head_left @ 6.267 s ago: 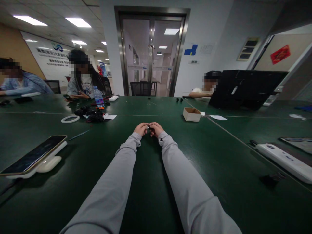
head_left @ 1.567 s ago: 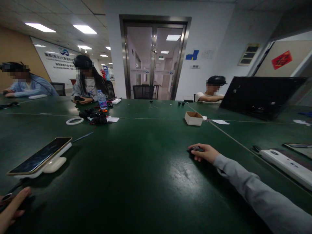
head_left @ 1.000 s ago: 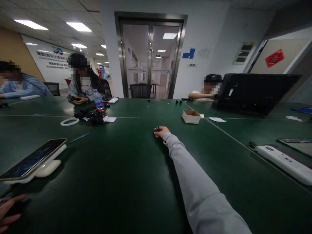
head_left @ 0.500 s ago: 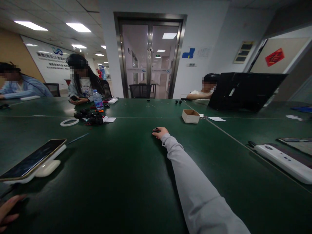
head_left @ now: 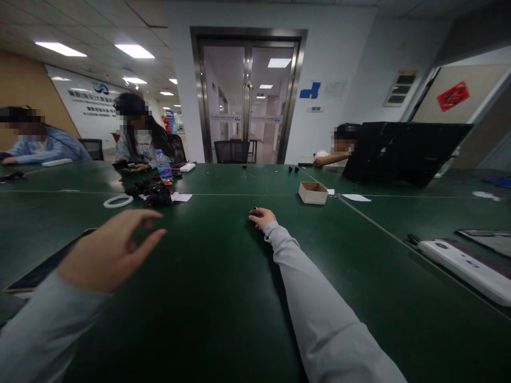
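Far out at mid-worktop, the right hand (head_left: 262,217) rests on the green worktop (head_left: 223,298), fingers curled shut around a small dark part (head_left: 254,211) whose tip shows at the hand's far left edge. Nearer on the left, the left hand (head_left: 108,250) is raised above the surface, holding nothing, thumb and forefinger loosely apart, partly covering a phone (head_left: 38,271). A small cardboard box (head_left: 313,192) sits farther right.
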A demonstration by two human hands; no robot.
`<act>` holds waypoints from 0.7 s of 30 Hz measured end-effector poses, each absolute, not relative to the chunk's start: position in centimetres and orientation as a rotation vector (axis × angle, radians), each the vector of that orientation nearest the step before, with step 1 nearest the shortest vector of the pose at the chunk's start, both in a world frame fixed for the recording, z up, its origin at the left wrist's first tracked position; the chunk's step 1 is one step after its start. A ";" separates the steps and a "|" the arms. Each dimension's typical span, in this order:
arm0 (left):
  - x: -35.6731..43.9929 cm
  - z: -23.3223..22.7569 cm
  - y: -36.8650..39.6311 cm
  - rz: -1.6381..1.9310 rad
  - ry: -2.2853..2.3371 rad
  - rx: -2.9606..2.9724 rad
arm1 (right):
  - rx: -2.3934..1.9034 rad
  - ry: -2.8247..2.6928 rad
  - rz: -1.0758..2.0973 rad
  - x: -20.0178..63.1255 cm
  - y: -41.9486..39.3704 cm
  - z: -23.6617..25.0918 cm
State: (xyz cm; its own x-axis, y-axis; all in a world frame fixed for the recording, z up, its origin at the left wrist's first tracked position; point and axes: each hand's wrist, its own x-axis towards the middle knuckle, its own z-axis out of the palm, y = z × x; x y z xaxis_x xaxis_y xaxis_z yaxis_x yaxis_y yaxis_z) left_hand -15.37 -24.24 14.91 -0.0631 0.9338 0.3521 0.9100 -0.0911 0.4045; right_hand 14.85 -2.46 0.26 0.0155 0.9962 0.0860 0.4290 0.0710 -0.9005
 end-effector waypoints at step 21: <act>0.9 -1.3 -0.8 1.371 1.278 1.379 | -1.359 -1.517 0.840 12.9 -1.0 -0.3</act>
